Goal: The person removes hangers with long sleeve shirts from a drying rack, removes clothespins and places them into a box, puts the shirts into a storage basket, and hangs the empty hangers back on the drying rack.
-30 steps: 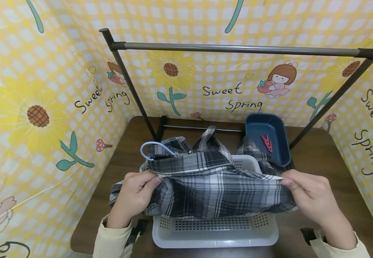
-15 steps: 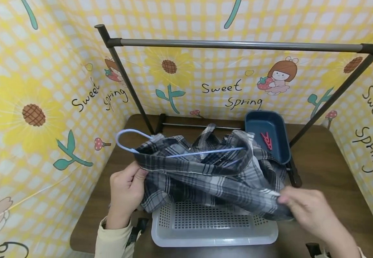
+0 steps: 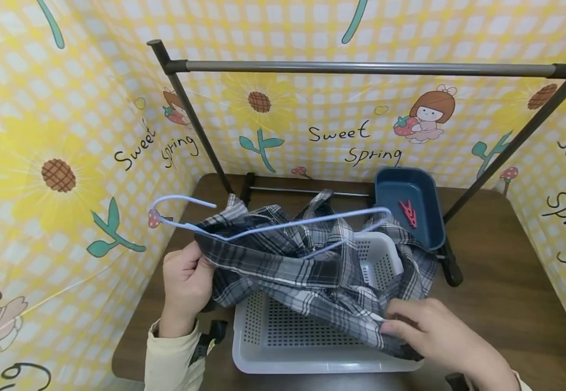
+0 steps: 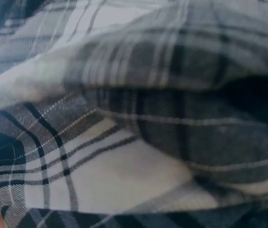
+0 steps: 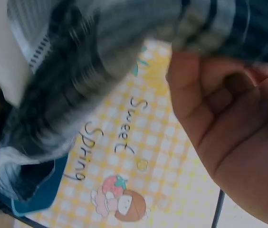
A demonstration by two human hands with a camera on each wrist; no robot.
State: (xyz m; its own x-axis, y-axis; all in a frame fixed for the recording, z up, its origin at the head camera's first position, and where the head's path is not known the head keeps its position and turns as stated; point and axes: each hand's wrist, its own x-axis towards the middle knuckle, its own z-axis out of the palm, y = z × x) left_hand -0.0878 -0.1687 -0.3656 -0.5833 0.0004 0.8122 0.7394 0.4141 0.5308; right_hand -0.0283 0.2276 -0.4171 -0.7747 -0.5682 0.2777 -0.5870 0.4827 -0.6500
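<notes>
A grey, black and white plaid shirt point(image 3: 283, 266) is bunched over a light grey perforated basket point(image 3: 312, 365). My left hand point(image 3: 188, 279) grips it near the collar band at the left. At the lower right, my right hand point(image 3: 432, 332) holds a loose edge of the cloth between thumb and fingers. A light blue clothes hanger point(image 3: 307, 220) lies across the shirt's neck opening, its hook pointing left and its right end out above the cloth. Plaid cloth fills the left wrist view. In the right wrist view the curled fingers point(image 5: 210, 90) are partly behind the fabric.
Behind the basket stands a dark metal rack with a horizontal rail point(image 3: 361, 68). A blue tray point(image 3: 385, 187) holding red clothespins point(image 3: 407, 213) sits at the back right of the brown table point(image 3: 508, 271). A patterned yellow-checked sheet surrounds the table.
The right hand has moved left and toward me with the cloth edge, letting the shirt slacken. The left hand has shifted slightly left. Much more of the hanger now shows, farther left at its hook.
</notes>
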